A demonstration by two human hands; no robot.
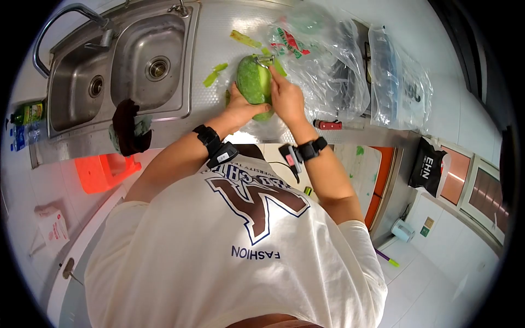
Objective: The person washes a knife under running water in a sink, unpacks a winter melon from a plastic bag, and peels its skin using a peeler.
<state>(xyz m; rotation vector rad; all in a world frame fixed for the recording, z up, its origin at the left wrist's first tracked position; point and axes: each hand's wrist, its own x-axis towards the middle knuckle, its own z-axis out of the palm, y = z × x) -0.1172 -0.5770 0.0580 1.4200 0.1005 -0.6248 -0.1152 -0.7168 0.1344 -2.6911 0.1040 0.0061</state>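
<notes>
An oblong green melon [252, 79] stands over the steel counter, with a paler peeled stripe along its right side. My left hand [244, 105] is wrapped round its lower end and steadies it. In my right hand [287, 98] is a metal peeler [264, 60], its head against the upper right part of the melon; the handle is mostly hidden by my fingers. Strips of green peel [214, 75] lie on the counter around the melon, and a yellowish strip [245, 39] lies beyond it.
Clear plastic bags [322, 71] cover the counter to the right. A red-handled knife [328, 125] lies near the front edge. At left is a double sink [188, 65] with a faucet [76, 8], and dark cloths [128, 128] hang over its front edge.
</notes>
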